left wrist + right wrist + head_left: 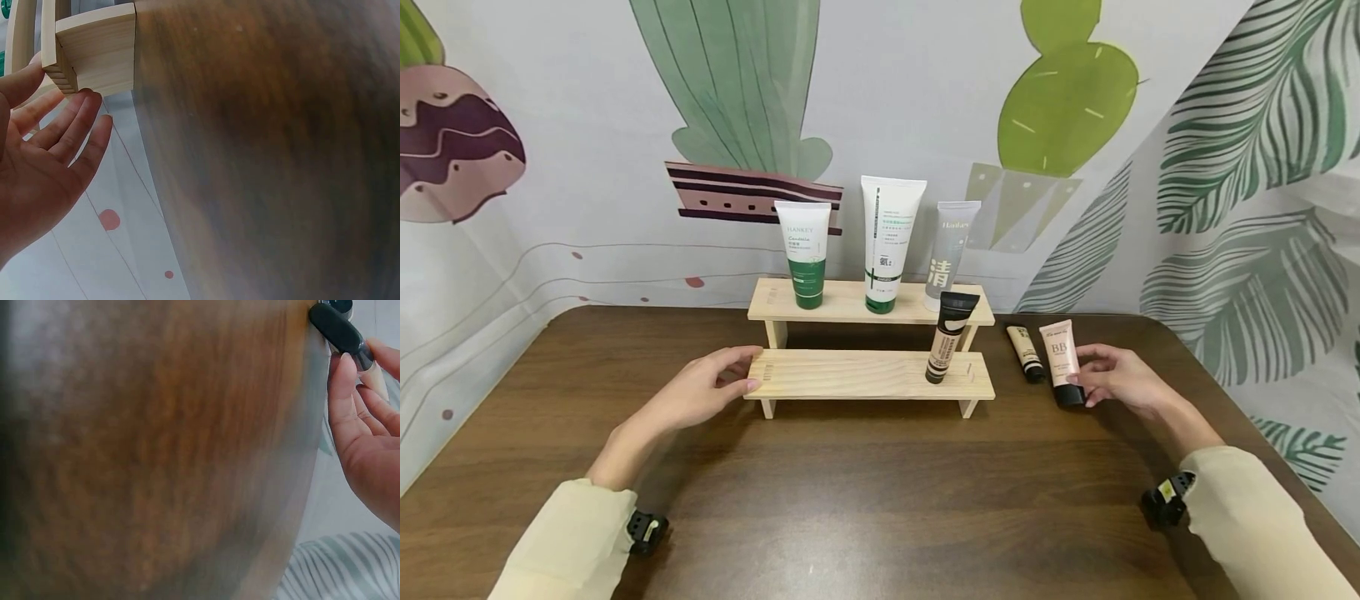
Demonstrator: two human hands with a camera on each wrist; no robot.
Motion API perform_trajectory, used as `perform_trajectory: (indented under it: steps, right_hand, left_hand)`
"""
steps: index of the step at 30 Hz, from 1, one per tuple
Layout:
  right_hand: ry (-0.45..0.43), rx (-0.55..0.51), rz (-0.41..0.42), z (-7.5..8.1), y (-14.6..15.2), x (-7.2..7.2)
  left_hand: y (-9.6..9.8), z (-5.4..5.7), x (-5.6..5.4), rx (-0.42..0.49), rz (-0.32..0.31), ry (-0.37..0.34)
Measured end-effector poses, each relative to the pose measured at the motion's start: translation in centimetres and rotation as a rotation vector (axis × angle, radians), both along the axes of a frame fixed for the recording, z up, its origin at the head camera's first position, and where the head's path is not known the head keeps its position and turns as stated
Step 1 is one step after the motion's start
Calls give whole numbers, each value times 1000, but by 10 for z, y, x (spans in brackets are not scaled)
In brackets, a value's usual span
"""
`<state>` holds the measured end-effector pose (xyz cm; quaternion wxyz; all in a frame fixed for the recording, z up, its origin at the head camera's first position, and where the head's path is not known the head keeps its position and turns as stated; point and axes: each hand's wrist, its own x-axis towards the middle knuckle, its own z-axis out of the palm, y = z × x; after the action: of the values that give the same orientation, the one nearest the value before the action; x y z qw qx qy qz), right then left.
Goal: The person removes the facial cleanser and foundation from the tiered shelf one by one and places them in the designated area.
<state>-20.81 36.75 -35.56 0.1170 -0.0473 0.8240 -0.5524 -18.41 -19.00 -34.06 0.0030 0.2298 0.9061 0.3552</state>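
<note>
My right hand (1126, 382) pinches a pink BB cream tube (1060, 354) near its black cap (337, 328), thumb on one side and fingers on the other. The tube leans with its cap end down. Beside it on the table lies a beige tube with a black cap (1025, 352). My left hand (703, 390) holds the left end of the lower step of a two-tier wooden shelf (842, 375); in the left wrist view the thumb and fingers (78, 128) meet that end. A black-topped beige tube (951, 337) stands on the lower step's right part.
The upper step (842, 292) carries a white and green tube (807, 250), a taller white tube (891, 242) and a grey translucent tube (947, 250). The shelf stands near the back of the brown table (880, 500). Behind hangs a cactus-print cloth (910, 100).
</note>
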Motion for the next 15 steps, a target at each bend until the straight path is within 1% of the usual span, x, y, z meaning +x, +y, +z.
perform_trajectory:
  steps: [7, 10, 15]
  right_hand:
    - [0, -9, -1, -6, 4, -6]
    - [-9, 4, -25, -9, 3, -9]
    - [-22, 12, -74, -9, 1, -13]
  left_hand:
    - [0, -1, -1, 3, 2, -1]
    - [0, -2, -1, 3, 3, -1]
    - [0, -2, -2, 1, -1, 4]
